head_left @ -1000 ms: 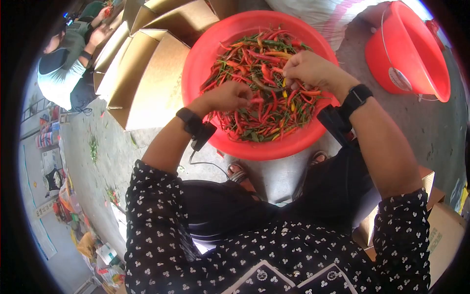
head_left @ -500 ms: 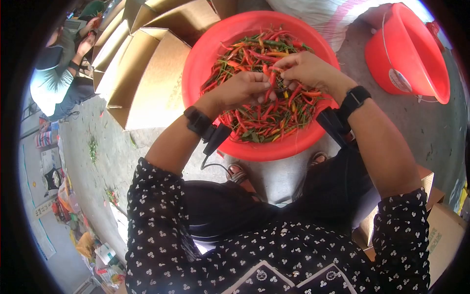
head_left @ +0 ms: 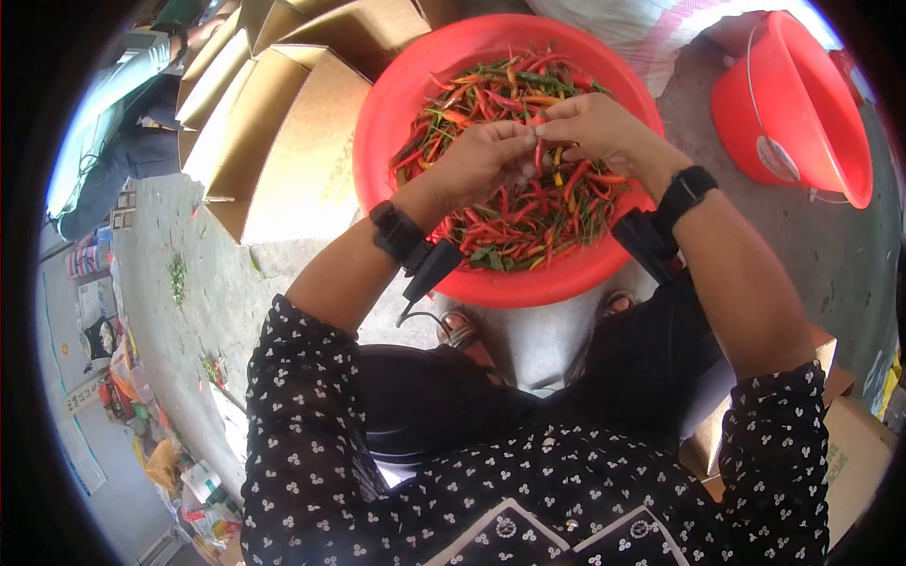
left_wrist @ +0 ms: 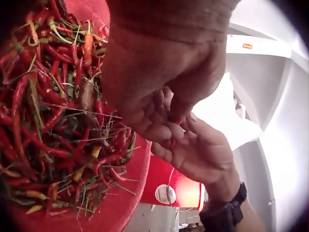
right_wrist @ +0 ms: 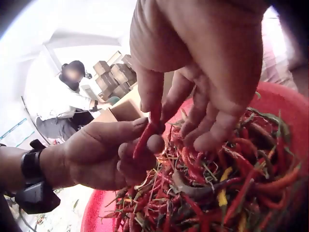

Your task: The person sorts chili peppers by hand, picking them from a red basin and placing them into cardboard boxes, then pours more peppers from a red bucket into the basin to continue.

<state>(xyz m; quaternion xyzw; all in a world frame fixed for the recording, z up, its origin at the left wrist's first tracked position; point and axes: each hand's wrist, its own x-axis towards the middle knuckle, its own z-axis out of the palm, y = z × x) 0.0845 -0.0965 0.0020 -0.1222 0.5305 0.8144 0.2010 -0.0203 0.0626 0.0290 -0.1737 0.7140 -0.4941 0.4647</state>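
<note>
A red chili pepper (right_wrist: 143, 141) is pinched between both hands above the heap. My left hand (head_left: 477, 165) grips its lower part between thumb and fingers. At the upper end, the right hand (head_left: 604, 130) pinches the chili with thumb and forefinger. In the left wrist view, the fingers of both hands hide most of it. Below them a heap of chilies (head_left: 528, 226), mostly red with some yellow and dark green ones, stems and leaves among them, fills a wide red basin (head_left: 396, 90).
Cardboard boxes (head_left: 307, 156) stand with flaps raised left of the basin. A red bucket (head_left: 746, 123) with a wire handle is tipped at the right. Behind lies a white woven sack (head_left: 651, 42). Another person (right_wrist: 67, 96) is beyond the boxes. Scraps lie on the floor.
My left hand has come up and right from the heap to meet the right hand, and a red chili now stands between them. The other person has leaned nearer the boxes.
</note>
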